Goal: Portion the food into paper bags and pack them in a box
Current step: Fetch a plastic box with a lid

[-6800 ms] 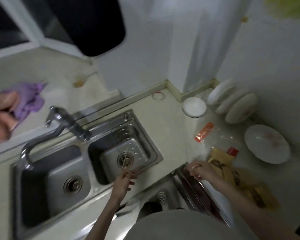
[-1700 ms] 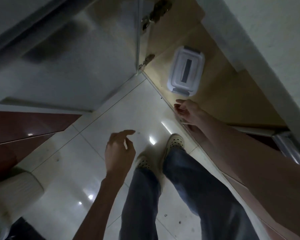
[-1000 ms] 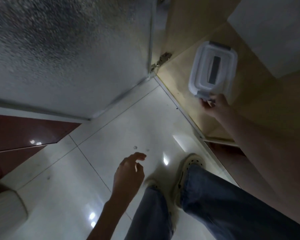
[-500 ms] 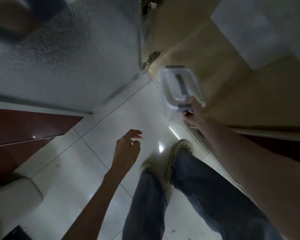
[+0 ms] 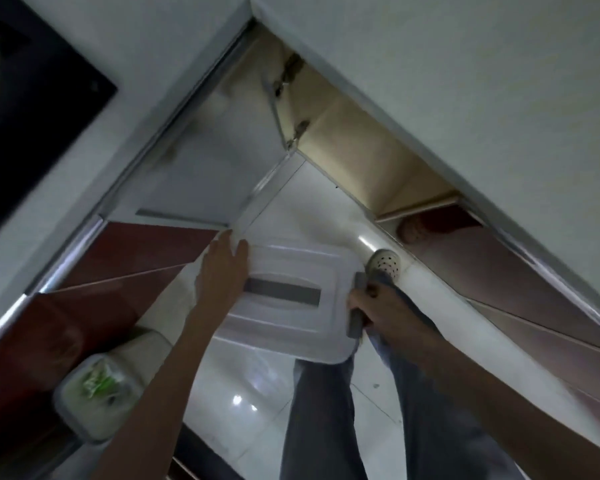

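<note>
A clear plastic box (image 5: 288, 323) with a lid, a grey strip on top and grey side clips hangs in the air above the floor, in front of my legs. My right hand (image 5: 378, 308) grips its right end, fingers curled round the grey clip. My left hand (image 5: 224, 271) lies flat on the lid's left end with straight fingers. No paper bags or food portions show in this view.
The low cabinet (image 5: 371, 157) stands open at the upper middle, its door (image 5: 201, 161) swung left. Red cabinet fronts (image 5: 125, 258) run along the left. A white bin (image 5: 97, 393) with a green-tinted bag stands at the lower left. Countertop edge (image 5: 465, 98) overhangs on the right.
The box has come out of the cabinet and now sits level in front of me. My left hand rose from hanging free to pressing on the lid. The view tilted up.
</note>
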